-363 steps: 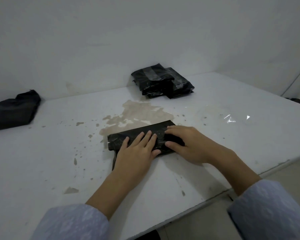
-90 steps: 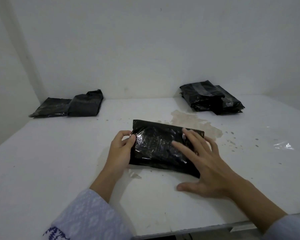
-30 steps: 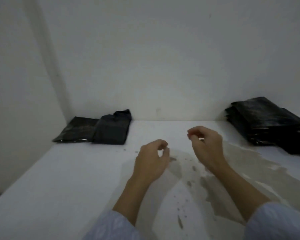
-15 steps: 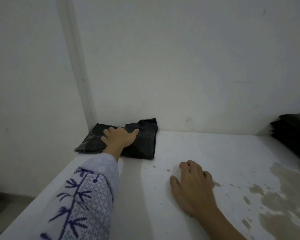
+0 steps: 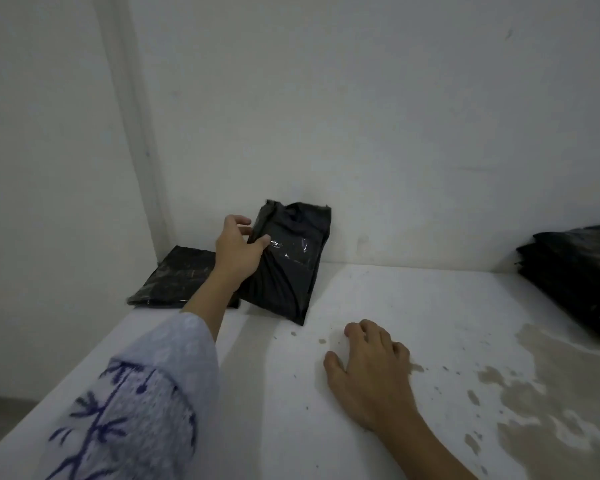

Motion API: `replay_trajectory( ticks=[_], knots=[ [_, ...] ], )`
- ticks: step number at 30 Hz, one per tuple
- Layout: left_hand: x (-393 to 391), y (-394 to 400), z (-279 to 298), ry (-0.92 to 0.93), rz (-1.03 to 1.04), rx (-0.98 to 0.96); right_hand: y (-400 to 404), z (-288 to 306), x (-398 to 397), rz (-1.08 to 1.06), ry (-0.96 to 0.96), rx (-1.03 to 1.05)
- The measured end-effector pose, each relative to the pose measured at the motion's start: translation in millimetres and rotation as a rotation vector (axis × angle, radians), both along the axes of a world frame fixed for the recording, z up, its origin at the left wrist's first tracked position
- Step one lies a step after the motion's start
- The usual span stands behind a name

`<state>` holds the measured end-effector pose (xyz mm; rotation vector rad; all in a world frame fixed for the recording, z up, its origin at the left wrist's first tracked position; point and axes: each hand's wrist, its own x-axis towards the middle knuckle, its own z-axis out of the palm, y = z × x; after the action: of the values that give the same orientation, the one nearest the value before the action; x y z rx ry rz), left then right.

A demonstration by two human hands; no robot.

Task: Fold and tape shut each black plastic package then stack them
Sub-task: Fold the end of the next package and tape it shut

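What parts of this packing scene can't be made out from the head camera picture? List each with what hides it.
- Stack of finished packages: its right side is cut off by the frame edge, so the count is unknown.
- Flat package in the corner: its right end is hidden behind the left hand and forearm.
- Lifted package: its back face is turned away; dim light hides the tape edges.
- Right hand: its palm faces down on the table, unseen.

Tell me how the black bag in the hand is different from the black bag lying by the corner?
The held bag is tipped up, gripped by the left hand; the corner bag lies flat, untouched. The held bag looks bulkier; the corner bag flatter. Both are black plastic.
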<state>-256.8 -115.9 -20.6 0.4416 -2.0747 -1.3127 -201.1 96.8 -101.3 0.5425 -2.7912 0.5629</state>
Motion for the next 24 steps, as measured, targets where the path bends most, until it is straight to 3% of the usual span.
replay_trajectory(
  ticks=[3, 4, 7, 9, 13, 16, 19, 24],
  knots=[
    [30.2, 26.2, 8.5, 0.131, -0.104, 0.181, 0.4, 4.5, -4.0, -0.003, -0.114, -0.268],
    [44.2, 38.5, 10.2, 0.152, -0.139, 0.239, 3.0, 10.1, -2.1, -0.012, -0.191, -0.461],
    [90.1, 78.7, 10.9, 0.163, -0.211, 0.383, 24.2, 36.4, 8.7, 0.005, -0.588, -1.299],
    [121.1, 103.2, 7.2, 0.139, -0.25, 0.458, 51.6, 50.8, 13.2, 0.073, -0.779, -1.58],
    [181.9, 145.9, -6.8, 0.054, -0.302, 0.578, 93.0, 71.8, 31.9, 0.247, -0.722, -1.404],
    [217.5, 167.9, -17.8, -0.09, -0.355, 0.691, 109.4, 74.0, 56.0, 0.242, -0.598, -1.298],
    [229.3, 177.9, -16.6, -0.29, -0.445, 0.652, 122.9, 61.4, 78.5, 0.21, -0.626, -1.188],
    [209.8, 182.1, -19.9, -0.19, -0.279, 0.659, 132.1, 46.1, 94.5, 0.18, -0.715, -1.155]
  ],
)
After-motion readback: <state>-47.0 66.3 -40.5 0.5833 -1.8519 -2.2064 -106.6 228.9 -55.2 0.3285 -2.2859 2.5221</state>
